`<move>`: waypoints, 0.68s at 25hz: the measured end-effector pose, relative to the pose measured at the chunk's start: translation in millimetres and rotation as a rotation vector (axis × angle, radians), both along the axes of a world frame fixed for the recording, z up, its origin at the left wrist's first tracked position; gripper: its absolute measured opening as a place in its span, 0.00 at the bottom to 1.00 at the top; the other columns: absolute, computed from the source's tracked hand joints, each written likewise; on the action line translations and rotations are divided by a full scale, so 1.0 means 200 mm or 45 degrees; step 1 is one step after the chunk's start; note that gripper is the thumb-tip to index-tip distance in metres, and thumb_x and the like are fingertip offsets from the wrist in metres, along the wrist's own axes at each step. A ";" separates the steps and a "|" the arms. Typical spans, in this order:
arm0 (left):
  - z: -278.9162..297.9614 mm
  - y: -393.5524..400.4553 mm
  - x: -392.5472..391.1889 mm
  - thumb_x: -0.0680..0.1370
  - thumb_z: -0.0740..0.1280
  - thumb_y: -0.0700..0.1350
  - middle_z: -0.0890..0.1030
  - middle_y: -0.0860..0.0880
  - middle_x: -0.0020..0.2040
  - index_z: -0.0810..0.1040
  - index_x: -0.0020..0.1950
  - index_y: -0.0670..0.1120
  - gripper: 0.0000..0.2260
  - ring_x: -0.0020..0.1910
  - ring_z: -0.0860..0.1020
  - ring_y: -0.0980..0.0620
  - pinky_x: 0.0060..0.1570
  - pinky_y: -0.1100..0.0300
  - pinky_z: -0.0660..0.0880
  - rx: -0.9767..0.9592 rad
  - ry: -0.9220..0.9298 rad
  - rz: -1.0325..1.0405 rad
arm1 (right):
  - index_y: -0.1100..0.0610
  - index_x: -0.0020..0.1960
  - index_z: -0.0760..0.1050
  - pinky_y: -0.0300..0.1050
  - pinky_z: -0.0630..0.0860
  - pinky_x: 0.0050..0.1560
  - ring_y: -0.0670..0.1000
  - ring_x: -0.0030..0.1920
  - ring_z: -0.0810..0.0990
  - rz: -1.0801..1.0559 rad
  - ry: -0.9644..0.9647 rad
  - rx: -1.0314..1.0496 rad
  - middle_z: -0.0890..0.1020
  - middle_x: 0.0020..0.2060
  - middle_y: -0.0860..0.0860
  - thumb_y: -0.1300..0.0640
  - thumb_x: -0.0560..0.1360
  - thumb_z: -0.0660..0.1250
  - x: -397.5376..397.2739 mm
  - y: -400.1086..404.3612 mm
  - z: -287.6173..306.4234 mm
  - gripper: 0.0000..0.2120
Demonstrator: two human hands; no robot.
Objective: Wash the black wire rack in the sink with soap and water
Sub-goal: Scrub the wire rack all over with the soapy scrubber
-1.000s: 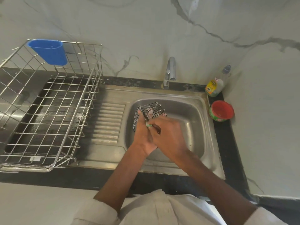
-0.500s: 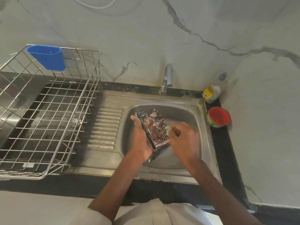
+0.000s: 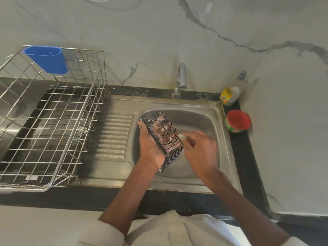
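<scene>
Over the steel sink (image 3: 209, 121) my left hand (image 3: 150, 144) holds the small black wire rack (image 3: 165, 137) from its left side, fingers curled inside it and showing through the wires. The rack is soapy and tilted, one end pointing down toward the drain. My right hand (image 3: 200, 148) pinches a small green scrubber (image 3: 182, 136) and presses it against the rack's right side. This hand is blurred. The tap (image 3: 180, 80) stands behind the basin; no water stream shows.
A large steel dish basket (image 3: 53, 121) with a blue plastic cup (image 3: 47, 59) hooked on it stands on the drainboard at left. A dish-soap bottle (image 3: 230, 93) and a red-lidded green tub (image 3: 237, 124) sit on the black counter at right. Marble walls close the corner.
My hands have turned the rack so its long side faces up and drawn it nearer. The right hand with the scrubber has shifted from the rack's middle to its right side.
</scene>
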State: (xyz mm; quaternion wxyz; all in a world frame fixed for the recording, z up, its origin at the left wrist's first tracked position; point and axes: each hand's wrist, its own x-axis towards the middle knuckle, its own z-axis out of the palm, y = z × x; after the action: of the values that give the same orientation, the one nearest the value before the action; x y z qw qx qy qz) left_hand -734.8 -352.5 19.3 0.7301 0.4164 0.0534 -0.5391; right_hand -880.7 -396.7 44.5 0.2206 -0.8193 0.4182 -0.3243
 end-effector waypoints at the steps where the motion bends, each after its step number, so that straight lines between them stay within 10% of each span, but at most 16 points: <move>1: -0.01 0.00 -0.01 0.84 0.49 0.73 0.85 0.42 0.56 0.81 0.70 0.47 0.37 0.52 0.85 0.43 0.54 0.47 0.84 0.019 0.000 0.043 | 0.57 0.47 0.87 0.35 0.78 0.40 0.42 0.34 0.76 0.042 -0.033 -0.002 0.85 0.40 0.49 0.69 0.72 0.75 0.02 0.03 -0.01 0.09; 7: 0.00 0.03 0.02 0.83 0.57 0.71 0.84 0.41 0.63 0.79 0.71 0.46 0.32 0.60 0.85 0.43 0.67 0.45 0.78 -0.029 0.051 0.023 | 0.54 0.51 0.88 0.31 0.75 0.43 0.40 0.38 0.78 0.373 0.027 0.088 0.84 0.41 0.46 0.66 0.75 0.73 0.17 0.05 0.07 0.10; 10: 0.01 0.03 -0.01 0.84 0.58 0.69 0.83 0.44 0.69 0.78 0.75 0.49 0.31 0.63 0.84 0.43 0.72 0.41 0.75 0.033 0.055 -0.024 | 0.54 0.49 0.87 0.44 0.79 0.44 0.47 0.39 0.78 0.586 0.228 -0.012 0.82 0.40 0.48 0.64 0.76 0.71 0.11 0.04 0.06 0.08; 17: 0.01 0.04 -0.03 0.86 0.51 0.67 0.85 0.43 0.60 0.79 0.74 0.45 0.33 0.56 0.85 0.45 0.59 0.50 0.80 0.025 0.021 -0.049 | 0.56 0.49 0.87 0.39 0.80 0.45 0.44 0.40 0.81 0.472 0.066 -0.098 0.85 0.43 0.48 0.67 0.73 0.75 0.05 0.04 0.00 0.09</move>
State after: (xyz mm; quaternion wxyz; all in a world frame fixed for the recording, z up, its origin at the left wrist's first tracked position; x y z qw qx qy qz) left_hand -740.1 -345.0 21.4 0.7151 0.4199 0.0567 -0.5560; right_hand -871.4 -388.5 44.0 0.2341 -0.8983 0.2528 -0.2726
